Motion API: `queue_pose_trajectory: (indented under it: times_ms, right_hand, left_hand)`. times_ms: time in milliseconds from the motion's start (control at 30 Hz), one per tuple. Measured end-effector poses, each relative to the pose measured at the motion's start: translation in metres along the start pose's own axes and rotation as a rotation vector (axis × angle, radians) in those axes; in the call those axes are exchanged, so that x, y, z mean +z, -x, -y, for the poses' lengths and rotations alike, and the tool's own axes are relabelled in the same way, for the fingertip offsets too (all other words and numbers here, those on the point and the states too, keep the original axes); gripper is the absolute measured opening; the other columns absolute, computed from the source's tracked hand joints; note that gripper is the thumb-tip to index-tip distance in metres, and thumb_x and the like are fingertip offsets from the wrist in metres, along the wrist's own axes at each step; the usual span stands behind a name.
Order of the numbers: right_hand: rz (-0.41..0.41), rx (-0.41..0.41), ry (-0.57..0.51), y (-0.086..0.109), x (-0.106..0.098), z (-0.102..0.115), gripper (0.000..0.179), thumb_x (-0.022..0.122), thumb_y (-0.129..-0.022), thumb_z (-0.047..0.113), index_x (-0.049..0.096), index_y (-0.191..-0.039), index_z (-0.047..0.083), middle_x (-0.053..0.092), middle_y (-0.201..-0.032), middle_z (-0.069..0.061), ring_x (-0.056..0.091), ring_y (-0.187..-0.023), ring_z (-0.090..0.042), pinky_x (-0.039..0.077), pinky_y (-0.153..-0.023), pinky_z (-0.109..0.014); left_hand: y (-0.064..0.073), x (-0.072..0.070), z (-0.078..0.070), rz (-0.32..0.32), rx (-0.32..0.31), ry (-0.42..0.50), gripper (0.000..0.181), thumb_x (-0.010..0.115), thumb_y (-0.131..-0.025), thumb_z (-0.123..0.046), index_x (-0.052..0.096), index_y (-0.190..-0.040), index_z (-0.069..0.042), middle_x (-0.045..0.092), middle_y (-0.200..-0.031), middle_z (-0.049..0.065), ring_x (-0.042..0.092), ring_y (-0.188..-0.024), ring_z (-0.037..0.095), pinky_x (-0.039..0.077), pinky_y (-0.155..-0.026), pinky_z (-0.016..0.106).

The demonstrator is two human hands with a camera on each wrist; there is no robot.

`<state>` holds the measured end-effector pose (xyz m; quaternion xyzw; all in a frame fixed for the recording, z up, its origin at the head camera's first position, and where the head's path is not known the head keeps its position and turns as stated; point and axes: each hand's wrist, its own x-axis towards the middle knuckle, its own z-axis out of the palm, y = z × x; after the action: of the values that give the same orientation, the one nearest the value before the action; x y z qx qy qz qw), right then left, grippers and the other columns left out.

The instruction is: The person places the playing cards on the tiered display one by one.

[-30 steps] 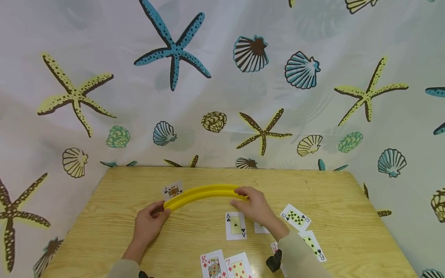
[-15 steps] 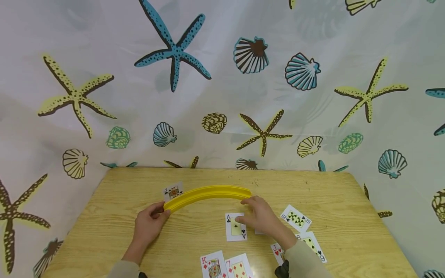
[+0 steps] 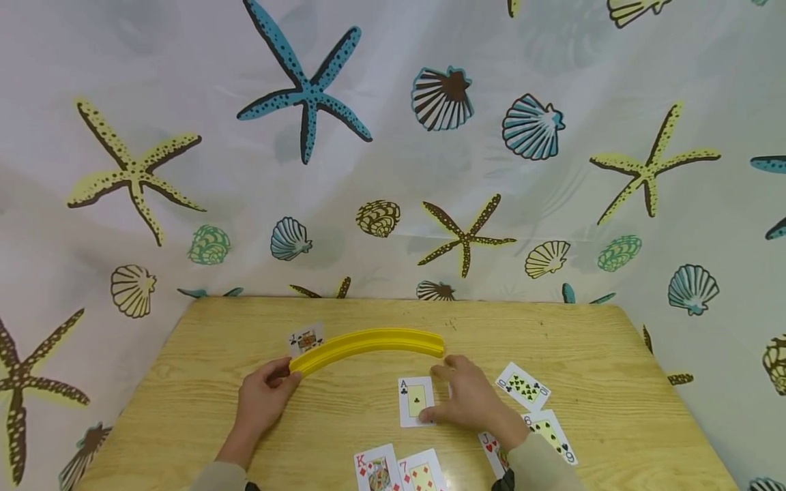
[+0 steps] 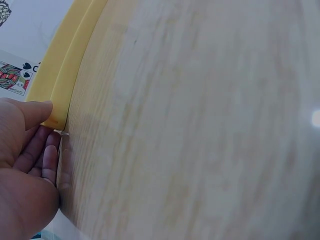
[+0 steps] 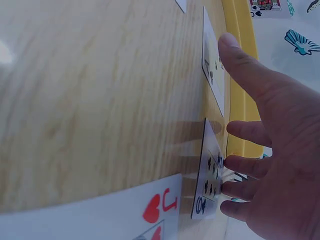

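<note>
A curved yellow playing card holder [image 3: 374, 339] lies across the middle of the table. My left hand [image 3: 264, 395] pinches its left end between thumb and fingers, also plain in the left wrist view. A jack of spades [image 3: 306, 339] rises upright at that end. My right hand [image 3: 469, 395] has its fingers spread and holds nothing. It hovers just below the holder's right end, with the thumb overlapping the ace of clubs [image 3: 413, 401]. In the right wrist view, a black-suited number card [image 5: 208, 175] lies under the fingers.
Near the front edge lie a king of diamonds [image 3: 376, 470] and a seven of diamonds [image 3: 422, 472]. To the right are a ten of clubs [image 3: 523, 384], a six of spades [image 3: 550, 436] and a jack of hearts [image 3: 491, 450]. Patterned cloth [image 3: 368, 170] hangs behind the table.
My right hand has left the holder's right end and moved down and slightly right, toward the ace of clubs. My left hand and the holder have stayed in place.
</note>
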<state>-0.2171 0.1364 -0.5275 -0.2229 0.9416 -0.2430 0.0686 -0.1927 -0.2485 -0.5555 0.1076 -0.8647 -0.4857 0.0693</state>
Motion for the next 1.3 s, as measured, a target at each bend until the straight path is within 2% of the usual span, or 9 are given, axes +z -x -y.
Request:
queue_pose_trajectory:
  times_ms: [267,867,1300]
  right_hand:
    - [0.021,-0.02,0.036,0.0018,0.003,-0.0025,0.088,0.088,-0.079,0.058,0.061,-0.147,0.008,0.047,-0.156,-0.027,0.04,-0.148,-0.048,0.03,-0.121,-0.069]
    - [0.01,0.011,0.031,-0.0015,-0.0009,0.0044,0.076,0.091,-0.079,0.049,0.066,-0.139,0.009,0.052,-0.151,-0.026,0.047,-0.141,-0.046,0.036,-0.116,-0.069]
    - [0.003,0.014,0.004,-0.003,-0.0017,0.0054,0.076,0.094,-0.075,0.045,0.068,-0.134,0.006,0.054,-0.148,-0.028,0.047,-0.14,-0.046,0.039,-0.115,-0.068]
  left_hand:
    - [-0.0005,0.0009,0.0009,-0.01,0.014,0.004,0.042,0.072,-0.101,-0.016,0.066,-0.138,0.0,0.073,-0.126,0.024,0.071,-0.102,0.024,0.052,-0.079,0.013]
    - [0.0007,-0.0004,-0.0019,0.005,-0.002,0.012,0.044,0.071,-0.101,-0.017,0.064,-0.141,0.0,0.072,-0.129,0.024,0.071,-0.106,0.028,0.051,-0.078,0.011]
    - [0.0022,-0.0005,-0.0013,0.004,0.01,-0.002,0.043,0.072,-0.101,-0.018,0.065,-0.14,0.0,0.072,-0.129,0.024,0.072,-0.109,0.033,0.051,-0.079,0.012]
